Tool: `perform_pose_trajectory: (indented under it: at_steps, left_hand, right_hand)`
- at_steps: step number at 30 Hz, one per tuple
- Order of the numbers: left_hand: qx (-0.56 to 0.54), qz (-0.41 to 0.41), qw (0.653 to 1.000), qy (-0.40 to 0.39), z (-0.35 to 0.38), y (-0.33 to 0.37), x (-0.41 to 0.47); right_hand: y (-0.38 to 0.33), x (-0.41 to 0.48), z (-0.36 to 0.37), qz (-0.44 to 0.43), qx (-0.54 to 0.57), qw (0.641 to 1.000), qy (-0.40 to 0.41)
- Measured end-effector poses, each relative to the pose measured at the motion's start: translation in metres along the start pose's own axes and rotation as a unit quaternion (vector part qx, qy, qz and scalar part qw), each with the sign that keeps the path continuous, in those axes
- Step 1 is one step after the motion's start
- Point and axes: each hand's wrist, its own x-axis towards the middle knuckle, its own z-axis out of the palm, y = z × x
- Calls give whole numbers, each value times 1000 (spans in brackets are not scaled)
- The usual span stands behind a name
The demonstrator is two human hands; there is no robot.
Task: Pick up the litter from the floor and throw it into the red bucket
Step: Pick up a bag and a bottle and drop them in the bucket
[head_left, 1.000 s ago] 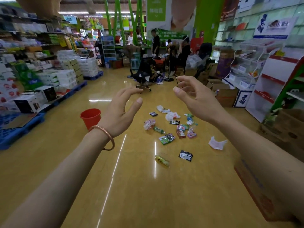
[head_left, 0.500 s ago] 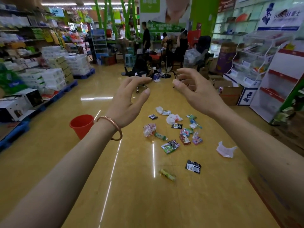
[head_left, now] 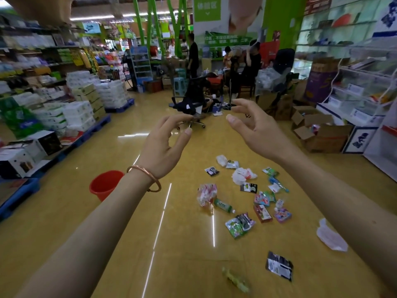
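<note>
Little has shifted over the last second: both hands have stayed lifted in front of the camera, and the view has drawn a bit nearer to the litter (head_left: 238, 211). It lies scattered on the yellow floor (head_left: 107, 244), ahead and to the right. Among it are a crumpled white bag (head_left: 242, 175), a small green bottle (head_left: 223, 205), a green packet (head_left: 238, 225) and a red packet (head_left: 262, 213). A black packet (head_left: 279, 265) lies closest, with a pale green wrapper (head_left: 236, 280) near it and a white tissue (head_left: 330, 235) off to the right.

The red bucket (head_left: 103, 184) stands upright on the left, well apart from the pile and partly hidden behind the left forearm. The left hand (head_left: 163, 147), with a bangle (head_left: 146, 175) at the wrist, and the right hand (head_left: 257, 130) hang in the air, fingers loosely curled and spread, holding nothing.

The task looks barely begun. No piece is in hand and a good many pieces lie on the floor. The inside of the bucket is out of sight, so I cannot tell whether anything is in it.

A green sign (head_left: 207, 7) overhead carries white Chinese characters above a small arrow. The print on the packets is too small to read.
</note>
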Motion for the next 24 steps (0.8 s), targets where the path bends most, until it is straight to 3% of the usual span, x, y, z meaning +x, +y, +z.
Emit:
perform_pose_trajectory:
  at_steps: [9,18,24]
  left_hand:
    - [12,-40,999,0,28,-106,102]
    - [-4,12,999,-40,55,-234,215]
    - [-19,63,995,-70,66,-301,305]
  right_hand:
    - [63,132,51,4,1,1000,-19]
    - [125,255,110,31,-44,999,8]
    - [150,326,138,69,-15,996,59]
